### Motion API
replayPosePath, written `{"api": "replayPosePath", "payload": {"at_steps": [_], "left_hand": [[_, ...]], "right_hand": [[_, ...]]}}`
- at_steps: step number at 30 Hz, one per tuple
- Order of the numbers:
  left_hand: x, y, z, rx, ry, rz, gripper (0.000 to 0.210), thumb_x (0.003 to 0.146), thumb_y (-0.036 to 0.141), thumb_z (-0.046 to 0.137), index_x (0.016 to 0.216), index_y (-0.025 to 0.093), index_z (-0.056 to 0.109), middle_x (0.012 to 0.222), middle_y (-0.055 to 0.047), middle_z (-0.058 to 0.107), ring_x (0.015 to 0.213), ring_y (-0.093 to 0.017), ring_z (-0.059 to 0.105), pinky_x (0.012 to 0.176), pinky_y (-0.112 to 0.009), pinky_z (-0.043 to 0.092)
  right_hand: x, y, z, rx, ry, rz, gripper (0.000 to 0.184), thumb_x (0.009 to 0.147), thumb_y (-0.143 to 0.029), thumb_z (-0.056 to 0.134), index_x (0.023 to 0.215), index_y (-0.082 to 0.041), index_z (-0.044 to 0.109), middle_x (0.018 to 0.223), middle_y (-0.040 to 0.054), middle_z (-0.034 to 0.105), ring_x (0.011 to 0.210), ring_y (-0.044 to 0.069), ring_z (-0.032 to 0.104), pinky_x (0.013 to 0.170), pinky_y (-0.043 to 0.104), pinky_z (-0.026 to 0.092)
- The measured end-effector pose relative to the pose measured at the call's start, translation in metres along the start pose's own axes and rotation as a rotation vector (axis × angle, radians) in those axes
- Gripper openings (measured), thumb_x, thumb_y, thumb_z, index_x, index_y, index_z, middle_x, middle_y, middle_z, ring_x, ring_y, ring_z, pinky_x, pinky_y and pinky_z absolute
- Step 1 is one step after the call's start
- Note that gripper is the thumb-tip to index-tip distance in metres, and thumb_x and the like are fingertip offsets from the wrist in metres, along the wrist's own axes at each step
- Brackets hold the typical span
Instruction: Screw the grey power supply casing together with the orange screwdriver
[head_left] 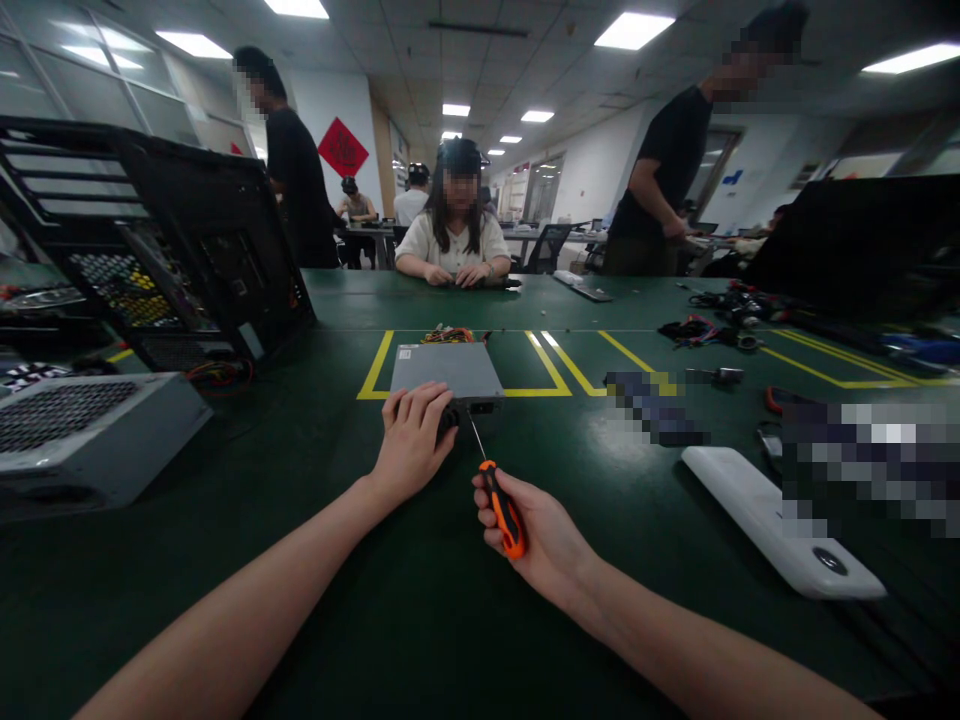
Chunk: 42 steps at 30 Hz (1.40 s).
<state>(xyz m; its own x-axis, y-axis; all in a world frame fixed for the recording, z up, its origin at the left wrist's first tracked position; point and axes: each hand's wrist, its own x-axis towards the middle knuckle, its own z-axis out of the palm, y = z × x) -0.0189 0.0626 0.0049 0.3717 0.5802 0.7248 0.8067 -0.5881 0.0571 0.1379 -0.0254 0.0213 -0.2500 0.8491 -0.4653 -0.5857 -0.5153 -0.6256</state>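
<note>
A grey metal computer power supply (pixel 450 370) lies on the green table, with a bundle of coloured cables (pixel 450 335) at its far side. My left hand (pixel 416 435) grips its near left corner, fingers over the top and thumb down by the front face. My right hand (pixel 529 525) is closed around the orange and black handle of a screwdriver (pixel 504 510). The thin shaft points up and away to the front face of the power supply, beside the power socket (pixel 482 408). Whether the tip touches a screw there is too small to tell.
To the left stand an open black computer case (pixel 255 240) and another power supply (pixel 169 425). On the right lie a white oblong device (pixel 780 520), loose cables (pixel 686 330) and a dark monitor (pixel 862 245). Across the table (pixel 337 300) sits a person (pixel 454 235); others stand behind.
</note>
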Motion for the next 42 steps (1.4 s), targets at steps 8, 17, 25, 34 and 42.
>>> {"api": "replayPosePath", "payload": {"at_steps": [8,17,25,34,42], "left_hand": [[0.000,-0.001,0.000,0.002,0.003,0.004,0.038,0.080,0.023,0.051,0.117,0.019,0.042,0.122,-0.009,0.050,0.116,-0.023,0.040,0.100,-0.043,0.021],[-0.003,0.004,0.003,0.033,0.092,-0.005,0.038,0.079,0.023,0.050,0.116,0.017,0.042,0.122,-0.013,0.043,0.118,-0.026,0.035,0.098,-0.046,0.022],[-0.004,0.008,0.005,0.003,-0.161,0.093,0.016,0.084,0.027,0.043,0.081,0.017,0.054,0.084,-0.006,0.052,0.079,-0.018,0.047,0.071,-0.032,0.037],[-0.004,0.011,0.004,-0.060,-0.244,0.165,0.020,0.086,0.028,0.041,0.087,0.020,0.059,0.085,-0.004,0.056,0.080,-0.017,0.049,0.070,-0.032,0.039],[-0.004,0.009,0.002,-0.149,0.016,-0.017,0.029,0.082,0.022,0.045,0.110,0.018,0.048,0.111,-0.010,0.046,0.104,-0.021,0.046,0.088,-0.037,0.042]], "right_hand": [[0.000,0.000,-0.002,0.024,-0.013,-0.024,0.013,0.081,-0.025,0.051,0.083,-0.012,0.054,0.067,0.0021,0.053,0.048,0.005,0.042,0.037,0.013,0.025],[0.000,0.000,-0.003,0.019,0.011,0.011,0.023,0.086,-0.029,0.043,0.088,-0.011,0.056,0.065,0.0025,0.052,0.047,0.005,0.043,0.038,0.014,0.028],[-0.001,-0.003,-0.001,-0.031,0.031,-0.037,0.014,0.082,-0.022,0.048,0.078,-0.011,0.055,0.064,0.0017,0.052,0.047,0.005,0.043,0.038,0.013,0.028],[0.000,-0.001,-0.003,-0.024,0.018,-0.080,0.008,0.075,-0.019,0.059,0.076,-0.013,0.054,0.067,0.0015,0.053,0.049,0.004,0.045,0.037,0.012,0.027],[-0.001,-0.002,-0.001,-0.022,0.047,0.030,0.021,0.086,-0.026,0.043,0.085,-0.010,0.057,0.066,0.0032,0.053,0.048,0.006,0.046,0.039,0.014,0.032]]}}
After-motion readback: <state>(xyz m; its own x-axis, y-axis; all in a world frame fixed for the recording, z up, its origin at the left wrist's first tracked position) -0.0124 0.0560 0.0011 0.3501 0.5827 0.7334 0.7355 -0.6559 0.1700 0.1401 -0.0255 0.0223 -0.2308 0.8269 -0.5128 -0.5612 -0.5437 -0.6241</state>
